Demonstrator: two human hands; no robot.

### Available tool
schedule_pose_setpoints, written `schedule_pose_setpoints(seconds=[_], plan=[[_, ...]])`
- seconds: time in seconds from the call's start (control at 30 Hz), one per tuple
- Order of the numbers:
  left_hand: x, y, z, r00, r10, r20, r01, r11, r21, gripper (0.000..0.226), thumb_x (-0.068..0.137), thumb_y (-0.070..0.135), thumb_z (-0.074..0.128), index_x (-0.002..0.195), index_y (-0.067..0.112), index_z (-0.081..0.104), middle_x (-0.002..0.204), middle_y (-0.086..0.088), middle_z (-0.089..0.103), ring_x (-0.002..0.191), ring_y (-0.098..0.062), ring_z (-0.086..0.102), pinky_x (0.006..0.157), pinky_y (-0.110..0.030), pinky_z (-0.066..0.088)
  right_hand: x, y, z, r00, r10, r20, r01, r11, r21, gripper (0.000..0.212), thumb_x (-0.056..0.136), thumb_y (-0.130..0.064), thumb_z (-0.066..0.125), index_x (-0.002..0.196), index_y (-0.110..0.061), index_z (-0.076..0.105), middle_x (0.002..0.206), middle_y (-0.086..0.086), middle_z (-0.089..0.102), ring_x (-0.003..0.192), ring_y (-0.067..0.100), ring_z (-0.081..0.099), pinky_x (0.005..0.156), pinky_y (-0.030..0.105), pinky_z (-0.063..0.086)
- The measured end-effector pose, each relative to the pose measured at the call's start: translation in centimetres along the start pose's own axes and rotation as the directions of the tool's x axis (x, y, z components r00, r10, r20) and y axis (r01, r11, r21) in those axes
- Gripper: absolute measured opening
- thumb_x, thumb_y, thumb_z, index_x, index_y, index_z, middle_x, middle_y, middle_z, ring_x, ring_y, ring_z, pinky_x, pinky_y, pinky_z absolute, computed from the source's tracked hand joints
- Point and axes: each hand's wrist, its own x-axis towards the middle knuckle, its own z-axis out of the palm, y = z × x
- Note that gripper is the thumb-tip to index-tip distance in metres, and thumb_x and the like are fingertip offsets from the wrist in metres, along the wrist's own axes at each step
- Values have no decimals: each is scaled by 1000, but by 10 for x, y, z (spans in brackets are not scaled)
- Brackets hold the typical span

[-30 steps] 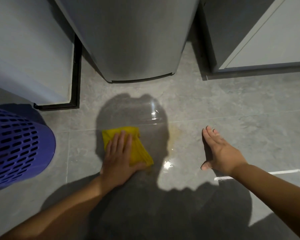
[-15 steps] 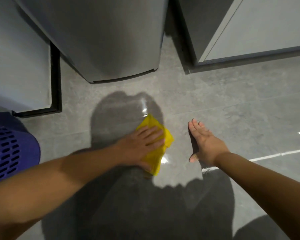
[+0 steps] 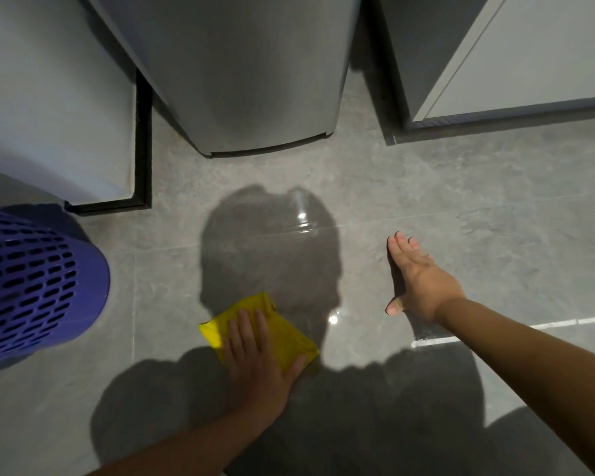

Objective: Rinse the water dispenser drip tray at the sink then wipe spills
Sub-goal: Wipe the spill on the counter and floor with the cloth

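A folded yellow cloth lies flat on the grey tiled floor. My left hand presses down on it with the fingers spread over its near half. My right hand rests flat on the floor to the right, palm down, fingers together and holding nothing. A thin wet film glints on the tiles beyond the cloth, in front of the grey water dispenser base. The drip tray is not in view.
A blue perforated plastic basket stands at the left. A pale cabinet with a black plinth is at the upper left, and another cabinet at the upper right. My own shadow covers the near floor.
My left hand has dragged the yellow cloth from the wet patch back toward me and to the left. My right hand has stayed flat on the floor.
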Motion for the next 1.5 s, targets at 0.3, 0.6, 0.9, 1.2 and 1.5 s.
schedule_pose_setpoints(seconds=[0.3,0.6,0.9,1.2,1.5], plan=[[207,98,-75,976,220,-8,-219,975,26,123,76,92,41,165,20,0,173,-15,-5,159,-36,-5,125,-53,0,-37,18,17,965,192,-176,-162,971,175,132,76,-66,76,163,-21,-13,172,-2,-15,159,22,-2,124,46,28],[205,77,-71,358,878,319,-900,234,368,111,80,90,32,163,15,22,170,-20,21,156,-43,16,124,-58,17,-71,66,7,933,307,-190,-266,941,210,88,99,-52,54,164,-13,10,173,7,8,157,30,15,123,46,23],[17,-38,-12,700,699,145,-709,657,258,107,83,86,44,163,17,27,170,-14,21,155,-40,26,123,-53,19,-76,36,35,949,271,-164,-241,953,182,77,102,-47,47,162,-13,13,170,9,9,153,36,19,117,54,33],[-38,8,26,994,107,1,-107,993,43,109,80,78,47,159,4,34,164,-26,32,149,-47,32,117,-64,28,-82,12,50,904,332,-271,-239,915,324,62,106,-31,42,159,-6,21,164,16,23,147,38,29,117,51,35],[77,162,7,876,481,-41,-480,877,34,120,72,84,53,164,15,19,170,-19,21,157,-40,17,124,-57,14,-90,45,38,836,447,-318,-275,843,463,59,102,-15,47,158,-6,29,162,16,30,147,36,29,117,44,30]])
